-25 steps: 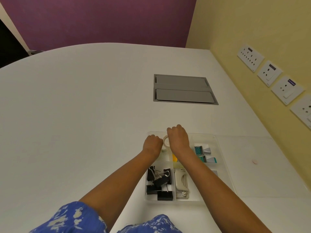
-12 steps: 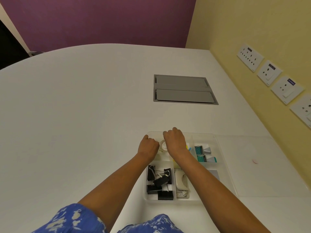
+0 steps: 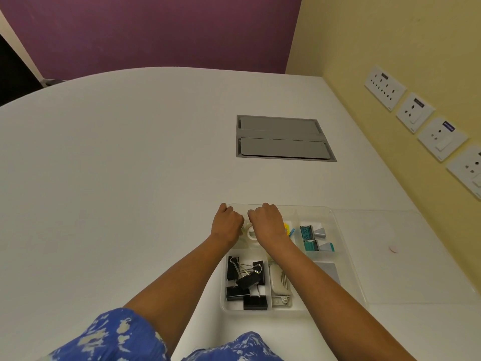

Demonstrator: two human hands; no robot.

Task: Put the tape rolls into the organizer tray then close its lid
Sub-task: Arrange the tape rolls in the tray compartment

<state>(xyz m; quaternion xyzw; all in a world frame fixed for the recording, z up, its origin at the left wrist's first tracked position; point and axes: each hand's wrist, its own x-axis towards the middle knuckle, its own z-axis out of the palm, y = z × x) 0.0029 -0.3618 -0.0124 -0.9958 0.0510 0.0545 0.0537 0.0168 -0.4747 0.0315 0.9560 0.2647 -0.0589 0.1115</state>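
A clear plastic organizer tray (image 3: 338, 230) lies on the white table close to me. Its clear lid (image 3: 406, 256) lies open flat to the right. Both hands hover over the tray's far-left compartment. My right hand (image 3: 268, 222) is closed on a small white tape roll (image 3: 251, 232) that stands on edge. My left hand (image 3: 227, 224) is closed beside it, touching a clear tape roll (image 3: 244, 231) that is mostly hidden between the hands.
The tray also holds black binder clips (image 3: 246, 281), a beige stapler (image 3: 279, 284), teal stamps (image 3: 311, 238) and yellow sticky tabs (image 3: 287, 227). A grey cable hatch (image 3: 282, 138) is set in the table farther off. Wall sockets (image 3: 416, 112) line the yellow wall to the right.
Both hands have shifted slightly left and nearer within the far-left compartment, lowering the tape rolls. The white roll now shows between the hands.
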